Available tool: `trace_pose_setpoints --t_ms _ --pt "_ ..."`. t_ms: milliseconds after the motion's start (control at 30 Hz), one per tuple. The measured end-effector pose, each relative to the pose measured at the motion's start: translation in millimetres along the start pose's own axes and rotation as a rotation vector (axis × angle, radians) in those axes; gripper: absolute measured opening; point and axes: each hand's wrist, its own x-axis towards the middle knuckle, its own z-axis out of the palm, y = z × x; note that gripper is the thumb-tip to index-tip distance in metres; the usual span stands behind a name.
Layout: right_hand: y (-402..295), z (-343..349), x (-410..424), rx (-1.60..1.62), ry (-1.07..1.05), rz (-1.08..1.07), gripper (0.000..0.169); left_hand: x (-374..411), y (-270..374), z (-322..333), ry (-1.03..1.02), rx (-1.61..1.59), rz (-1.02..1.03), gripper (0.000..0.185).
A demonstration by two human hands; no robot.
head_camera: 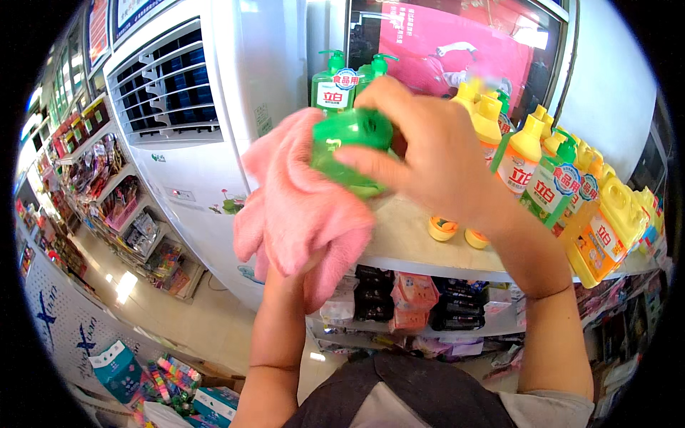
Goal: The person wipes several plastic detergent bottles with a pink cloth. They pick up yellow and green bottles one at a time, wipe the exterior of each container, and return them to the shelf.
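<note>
My right hand [423, 155] grips a green translucent plastic bottle [348, 144], its thumb along the near side and its fingers over the far side. The bottle is tilted in the air above the shelf top and slightly blurred. A pink cloth [305, 208] is draped over my left hand [289, 275] and pressed against the bottle's left side. The cloth hides nearly all of that hand, with only the wrist showing below. Behind the bottle stand green pump bottles [333, 85] with white labels.
Several yellow-capped bottles [519, 155] and an orange-and-yellow jug [604, 235] crowd the right of the cream shelf top [396, 241]. Two small orange-and-yellow tubs [442, 228] sit near its front edge. Packaged goods [415, 299] fill the shelf below. A white floor-standing air conditioner [198, 176] stands left.
</note>
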Motion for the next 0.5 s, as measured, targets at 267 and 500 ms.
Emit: trace_pose_setpoints --t_ms 267,500 --pt "16 18 -31 0.104 0.328 -0.196 0.034 13 2 14 -0.081 -0.366 -0.018 0.048" --pt "15 19 -23 0.099 0.290 -0.192 0.036 49 15 -2 -0.079 0.271 0.256 0.021"
